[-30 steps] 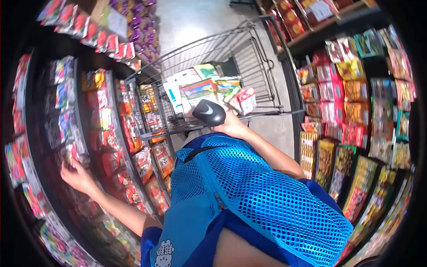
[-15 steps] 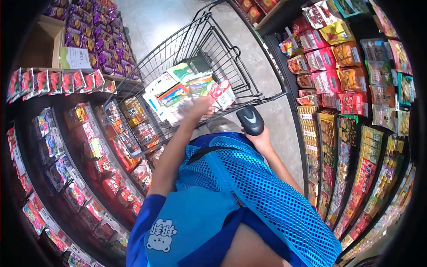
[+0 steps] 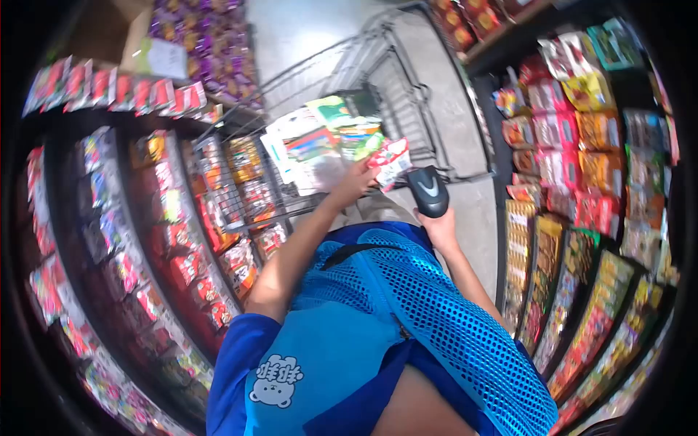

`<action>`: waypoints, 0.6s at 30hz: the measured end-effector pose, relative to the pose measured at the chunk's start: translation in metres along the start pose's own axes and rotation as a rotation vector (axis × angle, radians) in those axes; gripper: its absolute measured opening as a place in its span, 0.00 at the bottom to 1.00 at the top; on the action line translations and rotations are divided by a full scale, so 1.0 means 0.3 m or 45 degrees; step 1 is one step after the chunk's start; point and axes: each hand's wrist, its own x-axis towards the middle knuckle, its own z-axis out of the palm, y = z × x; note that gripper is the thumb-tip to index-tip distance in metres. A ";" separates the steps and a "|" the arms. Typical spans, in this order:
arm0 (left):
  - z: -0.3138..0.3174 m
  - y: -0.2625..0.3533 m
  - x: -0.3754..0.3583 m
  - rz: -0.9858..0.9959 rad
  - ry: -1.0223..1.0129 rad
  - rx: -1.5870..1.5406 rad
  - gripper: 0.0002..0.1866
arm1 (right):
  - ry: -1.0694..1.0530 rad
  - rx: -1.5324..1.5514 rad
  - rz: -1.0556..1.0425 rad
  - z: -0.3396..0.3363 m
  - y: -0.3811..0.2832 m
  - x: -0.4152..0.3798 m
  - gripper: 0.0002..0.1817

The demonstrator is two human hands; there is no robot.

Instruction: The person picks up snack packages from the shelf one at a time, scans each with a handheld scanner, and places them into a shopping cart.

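My left hand [image 3: 356, 182] is closed on the near edge of a red and white snack packet [image 3: 393, 161], over the near side of the cart. In my right hand [image 3: 440, 225] is a black barcode scanner [image 3: 430, 195], with its head pointing away from me, close beside the packet. The wire shopping cart [image 3: 425, 116] stands just in front of me. Inside it lies a pile of bright packets [image 3: 309, 142], some in white or clear wrapping, blurred by motion.
Shelves of small candy bags [image 3: 174, 232] curve along my left. On the right are hanging snack bags [image 3: 556, 127] above rows of bars [image 3: 520, 247]. Purple packets [image 3: 207, 51] are heaped at the far left beside a cardboard box [image 3: 137, 33]. Grey floor [image 3: 454, 94] runs beyond the cart.
My left hand has moved right with the red and white packet, bringing it away from the pile and nearer the scanner. The scanner stays in my right hand. The whole view has shifted.
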 end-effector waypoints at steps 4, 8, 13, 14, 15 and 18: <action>-0.094 0.111 -0.103 -0.095 0.057 -0.027 0.20 | 0.029 0.034 -0.195 0.111 -0.123 0.051 0.18; -0.176 0.184 -0.282 -0.049 0.204 -0.411 0.23 | -0.298 0.222 -0.351 0.257 -0.166 0.055 0.14; -0.251 0.199 -0.553 0.205 0.394 -0.467 0.21 | -0.593 0.042 -0.487 0.463 -0.277 -0.065 0.16; -0.269 0.163 -0.591 0.255 0.429 -0.570 0.21 | -0.611 0.070 -0.476 0.509 -0.292 -0.110 0.16; -0.290 0.157 -0.646 0.304 0.457 -0.679 0.21 | -0.624 0.093 -0.463 0.553 -0.305 -0.146 0.17; -0.363 0.170 -0.762 0.423 0.594 -0.762 0.21 | -0.673 -0.068 -0.511 0.634 -0.296 -0.190 0.16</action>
